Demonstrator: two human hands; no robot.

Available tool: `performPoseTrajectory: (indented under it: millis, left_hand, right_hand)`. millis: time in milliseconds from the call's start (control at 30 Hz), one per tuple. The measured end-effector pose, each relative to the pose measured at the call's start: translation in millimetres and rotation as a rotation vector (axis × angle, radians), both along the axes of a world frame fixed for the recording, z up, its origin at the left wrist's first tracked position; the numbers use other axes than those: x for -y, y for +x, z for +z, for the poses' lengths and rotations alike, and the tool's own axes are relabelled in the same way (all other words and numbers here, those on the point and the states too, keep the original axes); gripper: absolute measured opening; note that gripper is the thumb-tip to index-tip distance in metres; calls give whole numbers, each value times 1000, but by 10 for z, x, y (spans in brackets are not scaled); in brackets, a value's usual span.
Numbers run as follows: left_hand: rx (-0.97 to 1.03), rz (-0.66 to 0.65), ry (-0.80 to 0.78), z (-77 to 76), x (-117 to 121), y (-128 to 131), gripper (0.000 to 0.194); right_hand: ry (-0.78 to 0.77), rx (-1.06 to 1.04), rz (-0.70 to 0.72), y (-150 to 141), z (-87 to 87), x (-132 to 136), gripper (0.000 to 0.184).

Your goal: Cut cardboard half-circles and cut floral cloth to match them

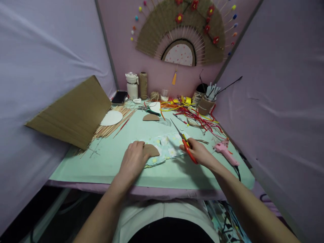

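A brown cardboard half-circle point(151, 151) lies on floral light-blue fabric point(173, 145) near the front of the table. My left hand point(134, 157) is closed over the left end of the cardboard, thumb along its lower edge, holding it against the cloth. Just above the fabric's right side, my right hand point(198, 152) grips scissors point(187, 148) with red and yellow handles. Their blades point away and to the left, apart from the cardboard. The fingertips of my left hand are partly hidden.
Behind lie another cardboard half-circle point(151, 117), green-handled pliers point(153, 111) and a clear protractor point(164, 122). Thin sticks point(118, 118) and a leaning cardboard sheet point(73, 114) stand left. Red pipe cleaners point(202, 119) and a pink glue gun point(227, 153) are right. A large fan point(152, 33) hangs behind.
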State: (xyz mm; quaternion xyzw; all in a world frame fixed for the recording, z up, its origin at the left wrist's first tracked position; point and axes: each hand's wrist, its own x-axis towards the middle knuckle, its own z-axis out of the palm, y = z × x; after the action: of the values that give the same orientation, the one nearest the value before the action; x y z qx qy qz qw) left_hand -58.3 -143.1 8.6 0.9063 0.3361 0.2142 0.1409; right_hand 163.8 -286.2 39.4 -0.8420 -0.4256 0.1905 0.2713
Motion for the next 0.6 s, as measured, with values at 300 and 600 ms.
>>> performPoseTrajectory:
  millis: [300, 600]
  left_hand:
    - [-131, -29, -312, 88, -267, 62, 19]
    - [340, 182, -449, 420, -1016, 368, 34]
  right_hand:
    - [186, -52, 56, 7, -218, -501, 41]
    - [245, 4, -95, 139, -316, -630, 41]
